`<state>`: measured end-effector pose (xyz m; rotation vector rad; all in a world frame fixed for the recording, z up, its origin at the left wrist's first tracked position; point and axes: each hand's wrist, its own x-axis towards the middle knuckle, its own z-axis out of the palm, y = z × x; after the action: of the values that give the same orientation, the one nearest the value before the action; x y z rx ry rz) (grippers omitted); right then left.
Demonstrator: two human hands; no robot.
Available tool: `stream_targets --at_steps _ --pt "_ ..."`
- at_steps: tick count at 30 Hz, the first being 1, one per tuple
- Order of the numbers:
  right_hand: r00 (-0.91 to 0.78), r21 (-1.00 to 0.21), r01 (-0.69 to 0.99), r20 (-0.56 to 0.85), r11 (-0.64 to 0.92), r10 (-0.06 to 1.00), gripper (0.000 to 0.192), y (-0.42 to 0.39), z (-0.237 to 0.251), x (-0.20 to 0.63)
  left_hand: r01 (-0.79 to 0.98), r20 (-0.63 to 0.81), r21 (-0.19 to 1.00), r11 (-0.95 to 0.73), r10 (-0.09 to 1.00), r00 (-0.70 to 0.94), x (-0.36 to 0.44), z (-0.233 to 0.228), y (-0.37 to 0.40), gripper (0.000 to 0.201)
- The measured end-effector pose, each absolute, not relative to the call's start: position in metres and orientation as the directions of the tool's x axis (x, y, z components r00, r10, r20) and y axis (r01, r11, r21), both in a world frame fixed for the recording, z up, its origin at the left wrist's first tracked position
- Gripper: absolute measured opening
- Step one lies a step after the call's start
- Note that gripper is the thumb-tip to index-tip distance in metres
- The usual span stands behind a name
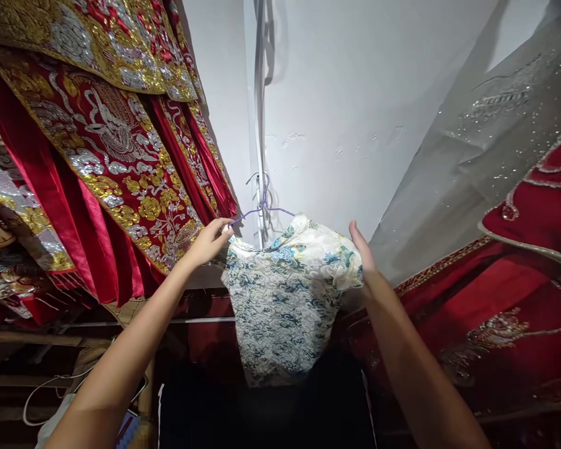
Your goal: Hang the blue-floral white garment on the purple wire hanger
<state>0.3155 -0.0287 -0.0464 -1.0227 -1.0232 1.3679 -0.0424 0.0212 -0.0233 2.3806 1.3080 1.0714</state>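
A cream dress with blue-green floral brocade (283,299) hangs on a thin purple wire hanger (264,209) in front of a white wall. My left hand (210,242) pinches the dress's left shoulder by the hanger's end. On the other side, my right hand (362,249) rests at the right sleeve with thumb and fingers around the cloth's edge. Both arms reach up and forward.
Red garments with heavy gold and silver embroidery (112,143) hang at the left. More red embroidered cloth (495,312) and a grey sequinned veil (495,118) hang at the right. A white pipe (257,93) runs down the wall behind the hanger. Wooden shelving lies low left.
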Motion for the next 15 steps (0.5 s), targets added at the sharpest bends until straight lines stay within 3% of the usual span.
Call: stream_targets --at_steps 4,7,11,13,15 --pt "-0.023 -0.992 -0.107 0.064 0.062 0.998 0.049 -0.029 -0.034 0.324 0.606 0.573 0.540 -0.584 0.782 0.244 -0.032 -0.018 0.022 0.037" --pt "0.089 -0.975 -0.093 0.192 0.200 0.977 0.050 -0.036 -0.030 0.321 0.562 0.707 0.551 -0.616 0.703 0.077 -0.012 -0.007 0.015 0.039" --pt "0.243 -0.962 0.019 0.270 0.274 0.932 0.055 -0.078 -0.032 0.301 0.383 0.657 0.680 -0.626 0.752 0.062 0.014 0.015 -0.003 0.038" --pt "0.160 -0.953 0.130 0.291 0.272 0.943 0.051 -0.111 -0.034 0.282 0.266 0.545 0.782 -0.564 0.825 0.147 0.023 0.024 -0.014 0.040" --pt "-0.184 -0.902 0.234 0.325 0.363 0.928 0.050 -0.140 -0.033 0.262 0.144 0.373 0.896 -0.421 0.887 0.272 0.028 0.026 -0.028 0.039"
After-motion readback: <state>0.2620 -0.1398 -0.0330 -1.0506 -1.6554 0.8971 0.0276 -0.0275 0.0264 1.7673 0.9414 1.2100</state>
